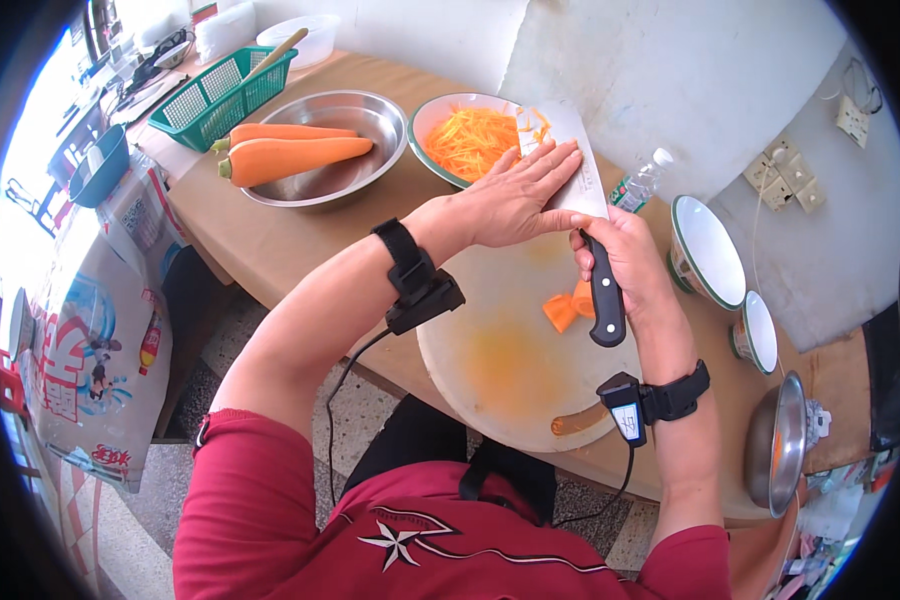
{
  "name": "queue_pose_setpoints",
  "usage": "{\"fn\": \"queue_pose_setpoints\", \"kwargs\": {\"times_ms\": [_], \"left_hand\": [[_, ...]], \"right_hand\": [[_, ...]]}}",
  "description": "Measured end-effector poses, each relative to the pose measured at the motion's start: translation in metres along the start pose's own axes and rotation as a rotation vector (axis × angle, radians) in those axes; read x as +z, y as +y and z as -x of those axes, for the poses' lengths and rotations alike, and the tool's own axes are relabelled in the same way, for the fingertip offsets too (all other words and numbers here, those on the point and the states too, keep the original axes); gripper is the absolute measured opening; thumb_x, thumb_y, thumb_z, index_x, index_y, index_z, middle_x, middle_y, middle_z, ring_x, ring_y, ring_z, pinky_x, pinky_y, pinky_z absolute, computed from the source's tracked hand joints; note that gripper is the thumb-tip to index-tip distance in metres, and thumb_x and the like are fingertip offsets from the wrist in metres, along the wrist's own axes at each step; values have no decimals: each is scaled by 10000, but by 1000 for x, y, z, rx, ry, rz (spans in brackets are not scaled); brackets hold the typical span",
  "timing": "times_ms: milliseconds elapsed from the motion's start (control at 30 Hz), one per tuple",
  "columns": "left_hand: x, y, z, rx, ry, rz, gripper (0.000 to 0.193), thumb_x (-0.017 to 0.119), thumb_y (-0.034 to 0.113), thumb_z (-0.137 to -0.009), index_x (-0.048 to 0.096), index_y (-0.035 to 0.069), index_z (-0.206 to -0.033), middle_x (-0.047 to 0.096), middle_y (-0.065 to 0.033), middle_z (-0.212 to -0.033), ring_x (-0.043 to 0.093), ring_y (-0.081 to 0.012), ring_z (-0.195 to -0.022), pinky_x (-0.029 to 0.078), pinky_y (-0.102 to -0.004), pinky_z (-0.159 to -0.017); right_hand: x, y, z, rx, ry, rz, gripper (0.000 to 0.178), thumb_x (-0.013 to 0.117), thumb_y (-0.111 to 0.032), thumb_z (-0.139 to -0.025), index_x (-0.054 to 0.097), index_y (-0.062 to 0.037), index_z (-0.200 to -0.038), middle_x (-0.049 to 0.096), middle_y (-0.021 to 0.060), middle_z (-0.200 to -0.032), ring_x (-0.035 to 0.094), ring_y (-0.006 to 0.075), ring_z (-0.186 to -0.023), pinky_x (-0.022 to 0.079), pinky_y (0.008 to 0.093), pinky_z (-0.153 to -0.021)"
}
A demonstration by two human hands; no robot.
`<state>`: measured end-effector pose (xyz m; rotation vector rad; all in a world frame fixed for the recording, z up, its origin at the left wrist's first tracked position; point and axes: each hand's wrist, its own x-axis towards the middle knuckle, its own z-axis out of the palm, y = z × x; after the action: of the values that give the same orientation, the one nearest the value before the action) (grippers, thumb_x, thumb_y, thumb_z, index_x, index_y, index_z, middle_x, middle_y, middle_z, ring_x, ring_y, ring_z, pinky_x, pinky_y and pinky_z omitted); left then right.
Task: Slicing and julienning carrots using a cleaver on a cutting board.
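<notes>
My right hand (625, 262) grips the black handle of a cleaver (582, 160), its wide blade held flat and reaching over the rim of a white bowl (422, 118) full of shredded carrot (472, 140). My left hand (515, 195) lies flat, fingers stretched, on the blade's side. A few carrot shreds sit on the blade tip. Below, a round wooden cutting board (500, 360) carries small carrot chunks (567, 305) next to the knife handle and a thin carrot piece (577, 422) at its near edge.
A steel bowl (370, 112) with two whole carrots (290, 152) stands at the left, a green basket (220, 95) behind it. Two empty white bowls (708, 250), a steel bowl (778, 440) and a plastic bottle (638, 183) sit at the right. Table edge runs near me.
</notes>
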<state>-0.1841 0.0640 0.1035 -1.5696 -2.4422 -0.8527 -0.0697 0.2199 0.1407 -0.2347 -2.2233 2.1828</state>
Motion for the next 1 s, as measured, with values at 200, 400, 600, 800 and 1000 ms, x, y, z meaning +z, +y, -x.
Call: {"fn": "queue_pose_setpoints", "kwargs": {"times_ms": [200,400,600,800,1000], "left_hand": [[-6,-24,-12,-112,33,43,938,297,728,-911,128,48,-1535,108,-166,-1599,58,-297,-1488,72,-513,-1189],[-23,-65,-14,-239,-79,-352,474,378,226,-1031,308,238,-1500,144,-196,-1586,90,-300,-1489,208,-615,-1130],[-28,-53,-2,-361,48,-155,550,445,376,-995,414,30,-1422,395,-174,-1477,290,-309,-1417,118,-571,-1163],[-28,-54,3,-322,323,-55,196,603,118,-893,720,40,-1030,691,-143,-1017,626,-302,-995,471,-400,-905],[-24,-51,5,-310,429,-30,170,608,84,-883,720,43,-1004,689,-141,-956,648,-308,-914,508,-384,-838]], "right_hand": [[1,1,6,42,-13,-53,132,539,-130,-937,562,0,-926,579,37,-723,526,66,-544,462,229,-469],[-8,0,17,-4,-7,-89,135,541,-121,-943,570,9,-964,586,42,-754,524,70,-543,466,231,-465],[-27,8,17,11,7,-120,141,535,-122,-947,568,10,-981,586,43,-759,523,72,-545,467,231,-467],[-22,7,20,-23,17,-25,136,545,-122,-940,578,10,-944,585,38,-735,527,67,-549,453,222,-464],[-24,7,24,-200,134,497,163,572,-129,-909,600,30,-883,593,92,-669,571,152,-574,476,302,-527]]}}
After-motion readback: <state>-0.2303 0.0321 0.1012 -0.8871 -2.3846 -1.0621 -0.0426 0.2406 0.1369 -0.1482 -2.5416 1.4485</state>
